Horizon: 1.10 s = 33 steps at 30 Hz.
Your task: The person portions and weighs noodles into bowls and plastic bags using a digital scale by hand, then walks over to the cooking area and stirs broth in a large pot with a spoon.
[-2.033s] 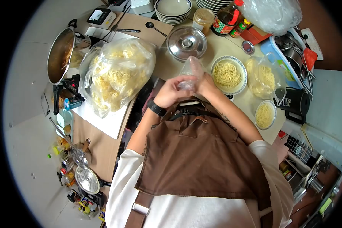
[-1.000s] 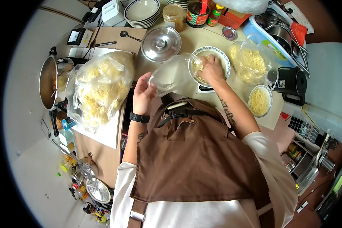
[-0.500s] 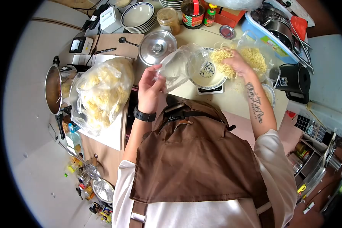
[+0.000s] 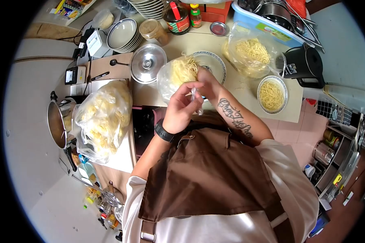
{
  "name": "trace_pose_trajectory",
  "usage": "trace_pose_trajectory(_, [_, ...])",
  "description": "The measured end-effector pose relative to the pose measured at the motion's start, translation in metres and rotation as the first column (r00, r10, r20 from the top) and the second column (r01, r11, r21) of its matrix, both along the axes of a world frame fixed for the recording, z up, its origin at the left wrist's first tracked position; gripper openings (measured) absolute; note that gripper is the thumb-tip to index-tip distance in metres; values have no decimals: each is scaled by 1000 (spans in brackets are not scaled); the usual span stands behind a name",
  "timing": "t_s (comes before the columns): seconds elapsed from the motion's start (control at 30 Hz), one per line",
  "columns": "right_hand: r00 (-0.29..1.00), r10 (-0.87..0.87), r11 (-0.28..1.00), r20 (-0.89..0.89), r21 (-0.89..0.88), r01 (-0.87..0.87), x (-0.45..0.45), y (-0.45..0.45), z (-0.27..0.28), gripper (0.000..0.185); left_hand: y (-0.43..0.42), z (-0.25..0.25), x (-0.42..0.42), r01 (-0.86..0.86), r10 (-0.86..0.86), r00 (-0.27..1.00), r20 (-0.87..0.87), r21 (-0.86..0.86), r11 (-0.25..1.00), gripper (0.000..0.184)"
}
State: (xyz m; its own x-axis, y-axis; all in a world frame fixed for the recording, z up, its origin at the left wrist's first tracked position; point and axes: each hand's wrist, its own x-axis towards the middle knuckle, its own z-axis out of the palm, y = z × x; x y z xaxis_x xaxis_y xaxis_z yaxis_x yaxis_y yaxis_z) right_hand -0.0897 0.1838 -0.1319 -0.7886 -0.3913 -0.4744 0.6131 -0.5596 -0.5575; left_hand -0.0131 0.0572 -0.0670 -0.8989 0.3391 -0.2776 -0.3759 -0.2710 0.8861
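Observation:
My left hand (image 4: 181, 106) is closed on the gathered edge of a clear plastic bag (image 4: 164, 83), just in front of my body. Yellow noodles (image 4: 182, 72) lie in the bag's mouth, with loose strands sticking up. My right hand (image 4: 209, 83) is against this bundle, its fingers curled round the noodles and partly hidden. Behind both hands is a wide bowl with a patterned rim (image 4: 223, 67), partly covered by the bag and my right hand. Further right stand an open bag of noodles (image 4: 253, 52) and a smaller bowl (image 4: 286, 95) with noodles in it.
A large bag of noodles (image 4: 105, 117) lies on a white board at left, beside a pan (image 4: 54, 125). A metal lid (image 4: 148, 63), stacked bowls (image 4: 123, 35) and jars line the back. A black kettle (image 4: 306, 65) and a blue tub (image 4: 263, 30) stand at right.
My right hand has brought the noodles leftward from over the wide bowl to the bag in my left hand. The view has shifted, and the small bowl of noodles now shows fully.

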Motion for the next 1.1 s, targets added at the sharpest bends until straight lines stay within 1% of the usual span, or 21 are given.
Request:
trace_pose_trajectory(0.03, [997, -71, 991, 6, 110, 70, 1, -1, 3, 28, 1, 0, 1, -5, 4, 1000, 12, 39, 999, 35])
trace_pose_trajectory(0.07, [991, -137, 966, 8, 225, 131, 2, -2, 5, 30, -3, -1, 1, -27, 26, 999, -24, -7, 1000, 36])
trace_pose_trajectory(0.13, [958, -269, 846, -100, 450, 285, -1, 0, -22, 34, -13, -4, -11, -72, 63, 992, -111, -87, 994, 37])
trace_pose_trajectory(0.17, [941, -245, 871, -236, 372, 320, 1, 10, -49, 45, -19, -15, -19, -156, 148, 980, -134, -53, 986, 37])
trace_pose_trajectory(0.2, [927, -94, 775, -362, 558, 296, 6, 21, -57, 48, -23, -22, -27, -248, 239, 962, -135, -55, 967, 36])
trace_pose_trajectory(0.27, [833, 275, 465, -480, 825, 322, 17, 45, -61, 56, -33, -36, -42, -299, 292, 950, -116, -56, 952, 35])
trace_pose_trajectory(0.33, [736, 530, 409, -421, 887, 213, 22, 81, -45, 57, -39, -47, -47, -312, 306, 946, -104, -50, 949, 32])
trace_pose_trajectory(0.4, [685, 596, 247, -419, 907, 340, 20, 85, -21, 54, -43, -55, -50, -306, 301, 950, -88, -46, 951, 31])
trace_pose_trajectory(0.47, [695, 509, -53, -508, 787, 614, 21, 78, -1, 45, -42, -56, -48, -307, 303, 948, -96, -38, 951, 28])
trace_pose_trajectory(0.53, [763, 426, -70, -486, 823, 564, 0, 79, -24, 27, -43, -56, -46, -290, 286, 952, -107, -27, 957, 27])
trace_pose_trajectory(0.57, [846, 387, 23, -367, 921, 389, -10, 90, -42, 25, -43, -55, -45, -287, 282, 953, -115, -29, 957, 26])
trace_pose_trajectory(0.6, [900, 366, 126, -236, 971, 203, -16, 90, -35, 23, -43, -52, -45, -289, 283, 951, -126, -30, 957, 26])
trace_pose_trajectory(0.63, [933, 297, 216, -202, 966, 140, -18, 95, -27, 20, -45, -50, -46, -294, 287, 948, -136, -33, 955, 25])
trace_pose_trajectory(0.67, [911, 226, 399, -344, 886, 236, -16, 96, -20, 18, -48, -47, -47, -298, 288, 945, -159, -49, 953, 25])
trace_pose_trajectory(0.73, [829, 15, 690, -559, 606, 396, -10, 98, 1, 14, -56, -41, -48, -311, 291, 936, -200, -79, 947, 24])
trace_pose_trajectory(0.77, [766, -33, 708, -642, 526, 471, -4, 93, 14, 13, -58, -40, -51, -322, 302, 933, -196, -83, 943, 23])
trace_pose_trajectory(0.87, [769, 58, 700, -637, 575, 424, -7, 84, 33, 14, -55, -45, -65, -273, 210, 946, -247, -257, 927, 23])
trace_pose_trajectory(0.97, [712, 199, 747, -674, 574, 335, -12, 80, 30, 12, -37, -46, -76, -231, -11, 887, -461, -464, 855, 25])
trace_pose_trajectory(1.0, [722, 235, 740, -651, 602, 301, -8, 75, 27, 17, -27, -32, -77, -315, -109, 777, -620, -533, 786, 25])
trace_pose_trajectory(1.07, [729, 309, 720, -611, 651, 240, -2, 61, 19, 34, -10, -18, -84, -306, -256, 687, -680, -590, 747, 22])
trace_pose_trajectory(1.1, [701, 458, 591, -547, 776, 219, -2, 55, 16, 47, -1, -11, -88, -265, -273, 658, -702, -556, 788, 22])
